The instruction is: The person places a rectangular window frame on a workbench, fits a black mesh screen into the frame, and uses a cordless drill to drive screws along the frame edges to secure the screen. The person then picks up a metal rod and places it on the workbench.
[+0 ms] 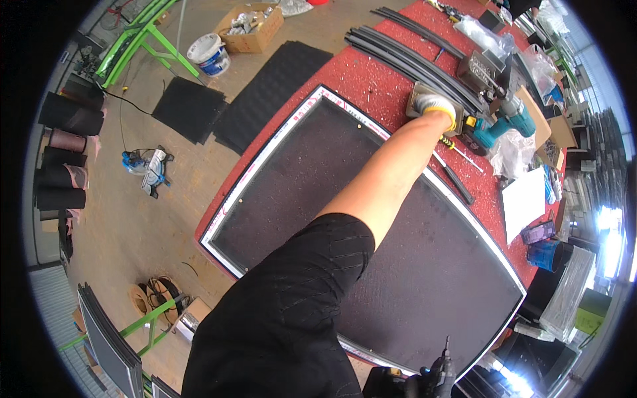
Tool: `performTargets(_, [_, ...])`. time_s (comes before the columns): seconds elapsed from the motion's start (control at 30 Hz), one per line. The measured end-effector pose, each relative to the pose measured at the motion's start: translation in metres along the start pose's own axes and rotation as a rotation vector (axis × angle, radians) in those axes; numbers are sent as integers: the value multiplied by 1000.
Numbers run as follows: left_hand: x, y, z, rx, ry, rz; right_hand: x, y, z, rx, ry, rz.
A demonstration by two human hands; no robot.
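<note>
On the floor to the left sat a white bucket [210, 53] and a cardboard box [251, 28]. On the red table [371, 83] lay a big dark screen panel [398, 265] in a pale frame. It looked light but floppy, best lifted by its frame. The left hand [438, 106], gloved, reached to a small metal tray [419, 99]; I could not tell its grip. A teal drill [507, 119] lay just beyond. The right hand [424, 383] was closed around a dark tool [443, 371].

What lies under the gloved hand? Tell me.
A flat greyish plate on the red table sits under the left hand. The glove covers its middle; anything there is hidden.
</note>
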State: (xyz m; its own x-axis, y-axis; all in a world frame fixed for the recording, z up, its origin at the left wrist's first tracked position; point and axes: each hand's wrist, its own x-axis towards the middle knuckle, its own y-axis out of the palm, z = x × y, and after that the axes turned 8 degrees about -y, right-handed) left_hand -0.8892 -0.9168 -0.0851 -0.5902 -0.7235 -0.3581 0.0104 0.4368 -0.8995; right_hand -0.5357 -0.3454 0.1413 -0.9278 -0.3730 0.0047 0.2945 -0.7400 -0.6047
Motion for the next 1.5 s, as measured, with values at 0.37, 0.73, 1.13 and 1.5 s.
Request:
performTargets(0.37, [21, 2, 7, -80, 92, -81, -5, 29, 35, 221, 148, -78])
performTargets(0.73, [3, -20, 48, 64, 181, -10, -2, 16, 5, -315, -207, 119])
performTargets(1.13, [16, -31, 58, 224, 252, -137, -49, 14, -33, -214, 72, -21])
performTargets(1.5, [19, -48, 84, -4, 409, -265, -49, 13, -48, -237, 31, -19])
